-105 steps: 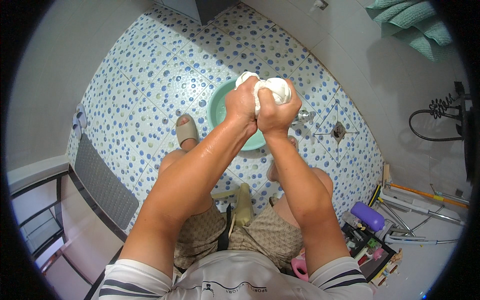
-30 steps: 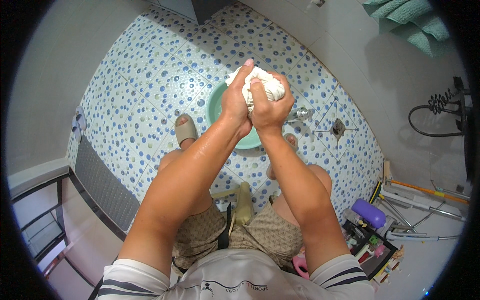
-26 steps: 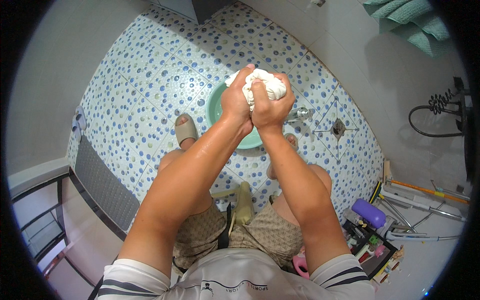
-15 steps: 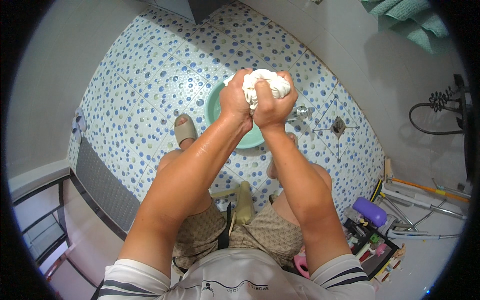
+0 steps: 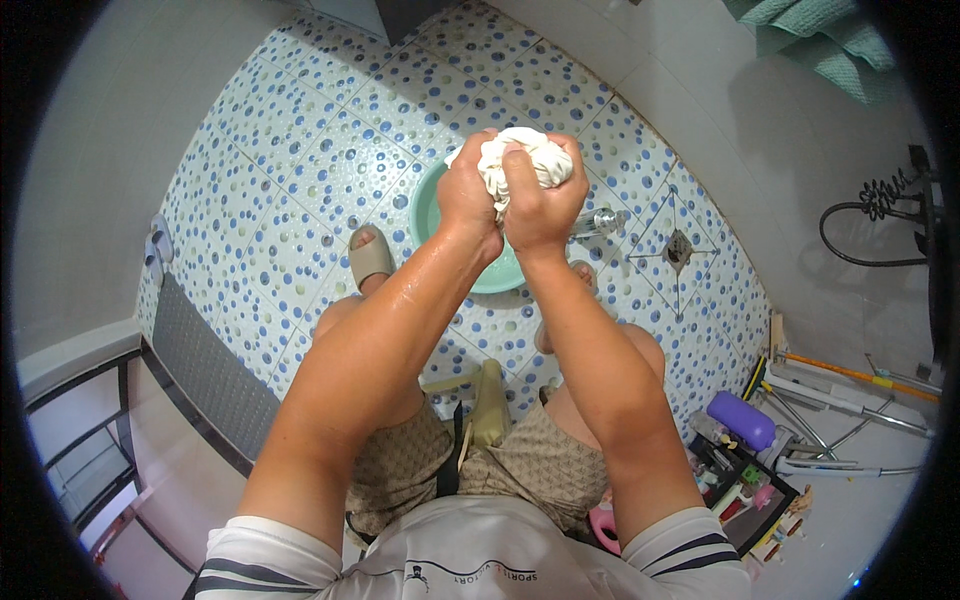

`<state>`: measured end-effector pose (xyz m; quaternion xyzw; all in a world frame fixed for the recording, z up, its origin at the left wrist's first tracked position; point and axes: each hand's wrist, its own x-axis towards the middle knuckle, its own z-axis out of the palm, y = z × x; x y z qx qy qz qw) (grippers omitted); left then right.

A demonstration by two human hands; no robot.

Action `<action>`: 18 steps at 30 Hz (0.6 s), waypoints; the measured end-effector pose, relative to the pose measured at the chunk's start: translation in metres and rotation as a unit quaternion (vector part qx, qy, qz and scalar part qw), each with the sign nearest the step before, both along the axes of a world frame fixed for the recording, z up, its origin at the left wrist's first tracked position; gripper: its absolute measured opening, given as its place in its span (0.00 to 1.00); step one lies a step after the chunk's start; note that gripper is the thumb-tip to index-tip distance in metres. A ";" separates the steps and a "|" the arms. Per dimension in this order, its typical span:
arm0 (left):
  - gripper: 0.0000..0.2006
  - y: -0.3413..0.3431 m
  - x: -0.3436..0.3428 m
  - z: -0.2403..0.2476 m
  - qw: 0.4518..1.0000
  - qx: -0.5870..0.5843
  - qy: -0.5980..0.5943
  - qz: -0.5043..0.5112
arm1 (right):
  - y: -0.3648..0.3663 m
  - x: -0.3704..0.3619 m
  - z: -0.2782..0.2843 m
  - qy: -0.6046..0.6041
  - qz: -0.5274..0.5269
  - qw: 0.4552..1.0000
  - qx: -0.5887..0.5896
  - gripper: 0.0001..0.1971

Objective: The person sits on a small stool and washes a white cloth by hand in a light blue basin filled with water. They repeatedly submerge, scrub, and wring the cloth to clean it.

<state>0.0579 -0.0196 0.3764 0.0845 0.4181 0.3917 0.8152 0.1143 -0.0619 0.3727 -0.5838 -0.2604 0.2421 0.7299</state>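
A bunched, twisted white cloth [image 5: 523, 160] is squeezed between my two hands, held up over a light green basin [image 5: 427, 212]. My left hand [image 5: 468, 195] is closed around its left side. My right hand [image 5: 543, 205] grips it from the right, thumb pressed on the folds. Part of the cloth hangs down between the palms. Both hands and forearms look wet. The basin stands on the floor between my feet, and its far part is hidden behind the hands and cloth. A clear, shiny object [image 5: 598, 222] lies just right of the basin.
Dotted blue and white tiles [image 5: 300, 170] cover the floor, with a drain [image 5: 679, 248] to the right. A grey mat [image 5: 210, 360] lies on the left. At the lower right are a purple bottle [image 5: 741, 420], a black crate [image 5: 760, 518] and poles [image 5: 840, 405]. Green towels [image 5: 820, 35] hang upper right.
Both hands have risen slightly away from me and a little to the left with the cloth, still gripping it. The basin and surroundings look the same.
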 end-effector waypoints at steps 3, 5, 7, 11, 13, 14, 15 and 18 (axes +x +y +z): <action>0.14 0.000 -0.006 0.007 0.999 0.038 -0.019 0.009 | 0.005 -0.004 -0.005 -0.136 -0.046 0.990 0.005 0.22; 0.20 0.006 -0.007 -0.001 0.996 0.080 -0.009 0.026 | 0.004 0.000 0.008 -0.253 -0.057 0.966 0.009 0.26; 0.17 0.007 -0.005 0.004 0.996 0.084 0.012 0.035 | 0.001 -0.001 0.014 -0.313 -0.038 0.949 0.019 0.28; 0.29 -0.003 -0.010 0.002 0.993 0.089 -0.071 0.014 | -0.004 -0.005 0.013 -0.332 -0.002 0.943 0.031 0.22; 0.23 -0.004 -0.014 0.009 0.993 0.084 -0.085 -0.012 | -0.004 -0.004 0.012 -0.329 -0.007 0.944 0.024 0.17; 0.22 -0.003 -0.016 0.011 0.990 0.077 -0.111 -0.036 | -0.004 -0.001 0.012 -0.318 -0.006 0.948 0.020 0.15; 0.21 -0.003 -0.016 0.014 0.989 0.079 -0.114 -0.044 | -0.003 0.000 0.013 -0.307 -0.006 0.952 0.017 0.13; 0.21 -0.003 -0.017 0.026 0.989 0.068 -0.117 -0.060 | 0.002 -0.001 0.010 -0.323 -0.044 0.945 0.040 0.08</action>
